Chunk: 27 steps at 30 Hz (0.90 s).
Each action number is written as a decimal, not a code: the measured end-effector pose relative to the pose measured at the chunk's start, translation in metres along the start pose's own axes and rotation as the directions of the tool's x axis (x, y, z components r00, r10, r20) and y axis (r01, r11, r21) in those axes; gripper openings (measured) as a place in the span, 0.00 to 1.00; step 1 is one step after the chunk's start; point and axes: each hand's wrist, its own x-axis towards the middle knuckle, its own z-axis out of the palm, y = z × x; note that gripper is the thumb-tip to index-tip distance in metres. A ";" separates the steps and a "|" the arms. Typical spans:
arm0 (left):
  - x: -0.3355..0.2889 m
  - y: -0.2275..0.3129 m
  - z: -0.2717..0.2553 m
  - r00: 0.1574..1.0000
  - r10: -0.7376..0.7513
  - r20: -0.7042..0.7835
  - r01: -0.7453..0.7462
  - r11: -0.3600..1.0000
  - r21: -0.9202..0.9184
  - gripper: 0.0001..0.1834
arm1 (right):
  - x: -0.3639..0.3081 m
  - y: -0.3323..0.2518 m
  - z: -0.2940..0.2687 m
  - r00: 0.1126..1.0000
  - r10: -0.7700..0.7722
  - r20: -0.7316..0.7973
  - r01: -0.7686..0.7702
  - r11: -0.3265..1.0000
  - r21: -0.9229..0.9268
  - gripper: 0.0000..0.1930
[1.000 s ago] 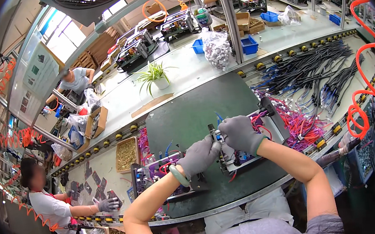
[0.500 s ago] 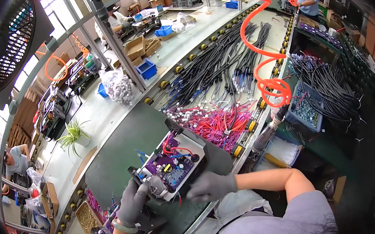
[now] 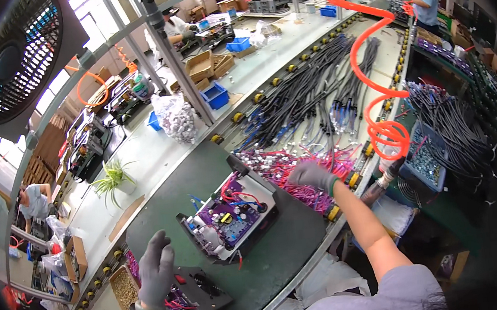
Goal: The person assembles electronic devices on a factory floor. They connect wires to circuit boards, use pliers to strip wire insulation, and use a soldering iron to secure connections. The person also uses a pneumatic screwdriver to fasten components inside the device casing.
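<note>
My left hand [image 3: 157,270], in a grey glove, is raised with its fingers apart and holds nothing. Beside it sits a second electronic unit [image 3: 205,289] with a black panel and a purple board. In front of me an open metal chassis [image 3: 269,204] with a purple circuit board [image 3: 240,221] and red and blue wires rests on the dark green board [image 3: 169,181]; neither hand touches it. Over a heap of pink and red wires with white connectors [image 3: 271,168] is my gloved right hand [image 3: 312,177]. Its fingers look bent, but their tips are unclear.
Bundles of black cables [image 3: 307,82] lie along the roller conveyor beyond the pink wires. A coiled orange air hose [image 3: 388,134] hangs at the right above a blue bin of screws [image 3: 427,151]. A potted plant [image 3: 119,183] stands left. Several people work farther off.
Both hands have left the chassis. My right hand has moved right and away to the wire heap; my left hand has shifted slightly left and opened. The chassis stays on the board.
</note>
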 end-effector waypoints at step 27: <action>-0.077 0.072 0.014 0.994 0.111 -0.009 -0.110 0.973 -0.203 0.24 | -0.054 -0.207 -0.033 0.909 -0.175 -0.378 0.415 0.315 0.853 0.19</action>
